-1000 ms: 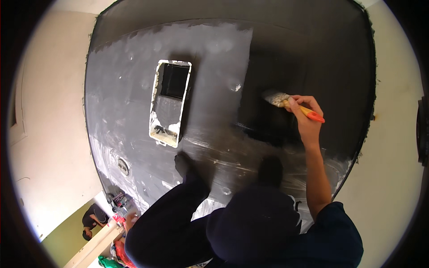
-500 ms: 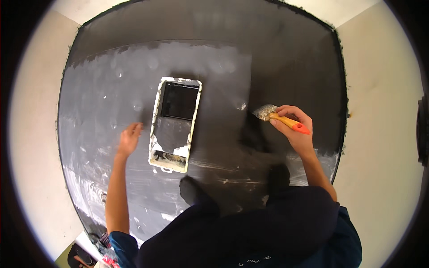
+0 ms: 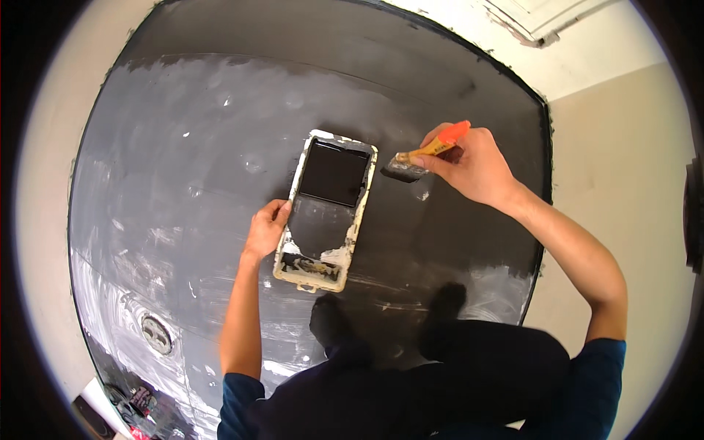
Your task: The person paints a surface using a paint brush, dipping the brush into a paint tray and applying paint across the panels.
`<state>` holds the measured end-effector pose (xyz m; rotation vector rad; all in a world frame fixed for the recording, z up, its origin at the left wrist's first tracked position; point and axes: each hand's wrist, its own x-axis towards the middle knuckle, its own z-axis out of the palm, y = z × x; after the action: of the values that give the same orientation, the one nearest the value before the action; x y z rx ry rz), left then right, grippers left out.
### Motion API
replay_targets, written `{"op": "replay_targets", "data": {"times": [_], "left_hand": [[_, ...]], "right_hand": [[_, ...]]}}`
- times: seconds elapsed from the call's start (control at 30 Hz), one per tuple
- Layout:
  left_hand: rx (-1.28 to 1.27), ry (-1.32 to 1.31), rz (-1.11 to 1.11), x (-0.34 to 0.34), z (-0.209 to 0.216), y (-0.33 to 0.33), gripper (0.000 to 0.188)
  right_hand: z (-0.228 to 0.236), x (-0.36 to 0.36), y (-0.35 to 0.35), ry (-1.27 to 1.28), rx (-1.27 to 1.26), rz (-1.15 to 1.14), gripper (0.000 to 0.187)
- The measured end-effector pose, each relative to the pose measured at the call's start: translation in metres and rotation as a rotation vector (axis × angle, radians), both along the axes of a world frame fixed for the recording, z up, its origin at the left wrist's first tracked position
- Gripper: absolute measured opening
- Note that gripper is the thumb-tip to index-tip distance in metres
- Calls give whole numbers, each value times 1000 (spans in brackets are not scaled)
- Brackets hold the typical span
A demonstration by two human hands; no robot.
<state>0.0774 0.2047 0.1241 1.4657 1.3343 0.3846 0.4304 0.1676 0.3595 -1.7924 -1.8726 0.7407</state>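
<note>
My right hand [image 3: 469, 163] grips a flat paintbrush [image 3: 434, 147] with a wooden handle and an orange end. Its dark, wet bristles point down and left, just beyond the right rim of a long paint tray [image 3: 357, 224]. Black paint [image 3: 335, 174] fills the tray's far well, while pale dried paint crusts the near end. On the tray's left rim, my left hand [image 3: 267, 227] is closed, its fingers holding the edge. The tray appears to rest on the dark-painted floor [image 3: 213, 161]; its underside is hidden.
My feet in dark socks [image 3: 327, 323] stand close to the tray's near end. A round fitting [image 3: 156, 334] is set in the floor at lower left. Assorted objects [image 3: 143, 403] lie beyond it. Pale walls [image 3: 616, 161] border the floor, with a white panel [image 3: 543, 15] at far right.
My left hand has come right and taken hold of the tray's rim. The brush has moved closer to the tray, its handle now tilted up. The whole view has turned slightly.
</note>
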Motion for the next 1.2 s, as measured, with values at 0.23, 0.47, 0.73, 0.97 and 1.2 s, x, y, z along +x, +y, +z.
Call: {"op": "replay_targets", "data": {"times": [0.23,0.47,0.73,0.97,1.2], "left_hand": [[84,68,85,5,2,-24,38],[67,102,221,8,15,-52,41],[50,263,411,20,39,-62,45],[211,241,518,23,20,-74,50],[171,251,505,23,16,-76,48]], "right_hand": [[-33,-29,47,132,11,15,25],[-119,-61,62,328,96,-28,22],[-178,-82,87,447,124,108,19],[-178,-80,99,377,194,166,18],[-175,-72,101,393,203,75,19]]}}
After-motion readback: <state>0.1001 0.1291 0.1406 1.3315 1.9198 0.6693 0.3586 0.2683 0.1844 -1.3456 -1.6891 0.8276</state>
